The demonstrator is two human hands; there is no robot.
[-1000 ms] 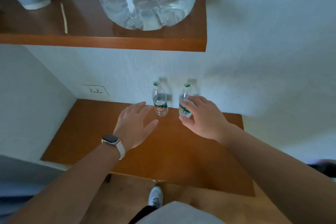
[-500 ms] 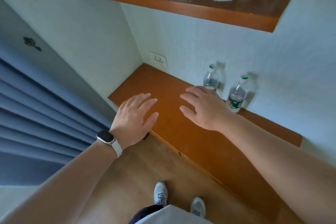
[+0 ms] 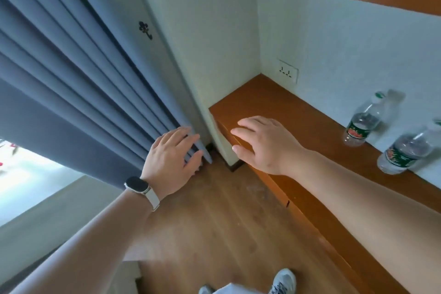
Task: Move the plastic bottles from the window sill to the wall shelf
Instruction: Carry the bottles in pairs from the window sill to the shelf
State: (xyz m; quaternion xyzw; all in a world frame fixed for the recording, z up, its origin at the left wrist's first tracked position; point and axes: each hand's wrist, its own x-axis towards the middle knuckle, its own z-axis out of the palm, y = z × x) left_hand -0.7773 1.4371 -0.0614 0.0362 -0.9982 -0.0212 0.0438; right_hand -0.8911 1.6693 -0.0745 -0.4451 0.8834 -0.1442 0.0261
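A brown wooden shelf (image 3: 274,105) runs along the white wall. One small bottle (image 3: 362,122) and another bottle (image 3: 405,150) stand on it.

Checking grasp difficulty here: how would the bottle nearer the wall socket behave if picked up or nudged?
The bottle looks like thin clear plastic, so it probably dents under a firm squeeze. Upright, tall and narrow, it could tip from a sideways nudge, then likely roll.

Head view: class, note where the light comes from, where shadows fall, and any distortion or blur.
Head view: overexposed daylight at the window lower left; the clear plastic green-capped bottles cast soft shadows on the white wall; wide-angle stretching smears the nearer bottle at the right edge.
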